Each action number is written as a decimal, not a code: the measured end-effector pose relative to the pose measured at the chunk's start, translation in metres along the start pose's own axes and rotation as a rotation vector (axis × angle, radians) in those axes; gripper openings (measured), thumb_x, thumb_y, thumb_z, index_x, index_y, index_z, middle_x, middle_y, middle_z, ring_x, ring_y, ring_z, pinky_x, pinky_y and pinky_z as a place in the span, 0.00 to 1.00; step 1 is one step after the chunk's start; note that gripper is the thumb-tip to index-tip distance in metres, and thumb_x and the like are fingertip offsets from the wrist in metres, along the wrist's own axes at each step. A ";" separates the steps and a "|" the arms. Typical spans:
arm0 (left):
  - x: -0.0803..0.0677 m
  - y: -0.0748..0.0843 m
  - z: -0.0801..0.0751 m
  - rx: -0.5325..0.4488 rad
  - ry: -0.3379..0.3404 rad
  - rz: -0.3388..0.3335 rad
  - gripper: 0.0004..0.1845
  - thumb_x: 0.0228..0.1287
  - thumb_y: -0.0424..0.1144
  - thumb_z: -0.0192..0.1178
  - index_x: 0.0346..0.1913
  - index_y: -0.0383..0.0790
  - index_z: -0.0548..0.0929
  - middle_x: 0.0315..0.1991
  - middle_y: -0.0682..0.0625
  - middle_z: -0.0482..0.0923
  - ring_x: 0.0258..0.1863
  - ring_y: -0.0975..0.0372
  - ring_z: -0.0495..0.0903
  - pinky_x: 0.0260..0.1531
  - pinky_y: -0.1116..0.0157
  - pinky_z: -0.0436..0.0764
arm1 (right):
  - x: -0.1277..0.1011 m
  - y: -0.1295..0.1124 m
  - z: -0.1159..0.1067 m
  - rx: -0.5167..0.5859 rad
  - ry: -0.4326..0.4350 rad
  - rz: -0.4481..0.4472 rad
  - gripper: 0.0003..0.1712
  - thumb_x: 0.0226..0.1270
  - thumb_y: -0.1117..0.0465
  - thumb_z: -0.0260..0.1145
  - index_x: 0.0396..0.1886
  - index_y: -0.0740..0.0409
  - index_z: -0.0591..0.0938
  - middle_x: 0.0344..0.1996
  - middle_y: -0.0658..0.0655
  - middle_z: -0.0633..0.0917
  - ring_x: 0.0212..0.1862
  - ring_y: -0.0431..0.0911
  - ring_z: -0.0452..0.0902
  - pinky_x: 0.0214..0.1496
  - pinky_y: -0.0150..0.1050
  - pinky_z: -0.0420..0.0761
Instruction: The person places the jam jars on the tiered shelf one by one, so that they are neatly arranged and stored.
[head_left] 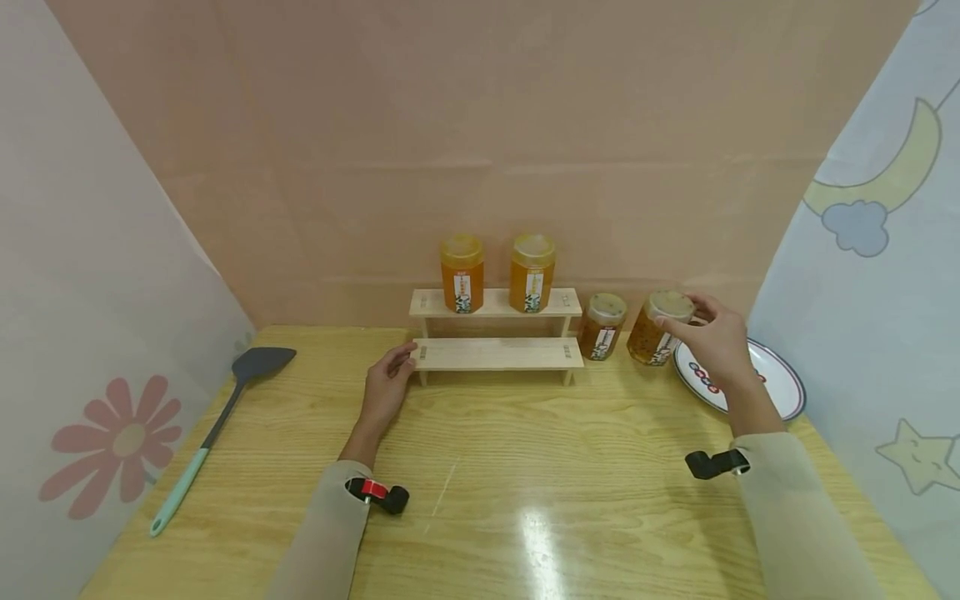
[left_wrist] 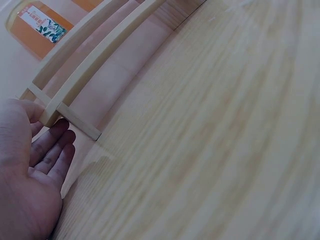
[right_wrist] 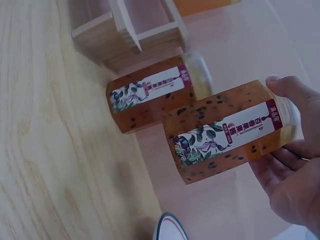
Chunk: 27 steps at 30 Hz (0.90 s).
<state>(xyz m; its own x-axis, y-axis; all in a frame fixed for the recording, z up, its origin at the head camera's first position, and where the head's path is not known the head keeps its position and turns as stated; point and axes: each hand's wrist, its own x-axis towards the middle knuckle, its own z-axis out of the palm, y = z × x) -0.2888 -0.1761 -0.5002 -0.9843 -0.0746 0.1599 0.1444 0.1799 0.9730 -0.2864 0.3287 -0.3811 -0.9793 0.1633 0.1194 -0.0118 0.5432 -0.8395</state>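
My right hand (head_left: 716,337) grips a jar of dark-seeded orange preserve (head_left: 651,337) around its lid, thumb on one side and fingers on the other. In the head view that jar leans a little. A matching jar (right_wrist: 150,92) stands just left of it, beside the two-tier wooden shelf (head_left: 495,354). At the shelf's left end, my left hand (head_left: 386,387) holds the end of the lower board, with the thumb at its top and the fingers below. Two jars of clear orange preserve, one at left (head_left: 462,283) and one at right (head_left: 532,283), stand on the upper tier.
A white plate (head_left: 787,392) with a dark rim lies under and behind my right wrist. Along the left side of the wooden table (head_left: 480,467) lies a spatula (head_left: 217,425) with a grey blade and mint handle. Cloth-covered walls enclose the back and both sides.
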 end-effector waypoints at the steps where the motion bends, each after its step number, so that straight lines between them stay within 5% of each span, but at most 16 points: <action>1: 0.000 0.000 0.000 0.004 0.002 0.002 0.18 0.79 0.42 0.57 0.67 0.47 0.80 0.70 0.49 0.76 0.71 0.55 0.72 0.73 0.52 0.72 | -0.002 -0.002 0.000 0.001 0.001 -0.004 0.49 0.65 0.36 0.71 0.80 0.46 0.65 0.72 0.60 0.73 0.73 0.61 0.70 0.48 0.21 0.74; 10: 0.000 0.002 0.001 0.011 0.011 0.004 0.18 0.79 0.41 0.57 0.67 0.45 0.80 0.69 0.49 0.77 0.70 0.55 0.73 0.72 0.53 0.73 | -0.018 -0.022 0.006 0.038 -0.003 -0.042 0.47 0.66 0.40 0.73 0.79 0.49 0.67 0.68 0.54 0.76 0.70 0.57 0.75 0.49 0.18 0.76; 17: -0.001 0.003 0.001 0.013 0.009 0.006 0.18 0.79 0.42 0.56 0.67 0.45 0.80 0.70 0.48 0.76 0.70 0.54 0.73 0.72 0.52 0.73 | -0.033 -0.045 0.019 0.042 -0.053 -0.061 0.48 0.66 0.40 0.73 0.79 0.51 0.66 0.70 0.60 0.75 0.63 0.41 0.78 0.53 0.23 0.77; 27: -0.001 0.002 0.001 0.017 0.010 0.002 0.18 0.79 0.41 0.57 0.67 0.46 0.80 0.70 0.48 0.76 0.70 0.54 0.73 0.71 0.52 0.73 | -0.040 -0.063 0.063 0.126 -0.138 -0.147 0.43 0.65 0.46 0.76 0.75 0.54 0.71 0.66 0.62 0.79 0.66 0.59 0.78 0.47 0.23 0.81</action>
<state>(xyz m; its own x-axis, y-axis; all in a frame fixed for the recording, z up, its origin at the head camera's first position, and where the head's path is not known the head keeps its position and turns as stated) -0.2879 -0.1748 -0.4983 -0.9829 -0.0838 0.1639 0.1450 0.1965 0.9697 -0.2593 0.2363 -0.3662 -0.9835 -0.0286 0.1788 -0.1727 0.4442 -0.8791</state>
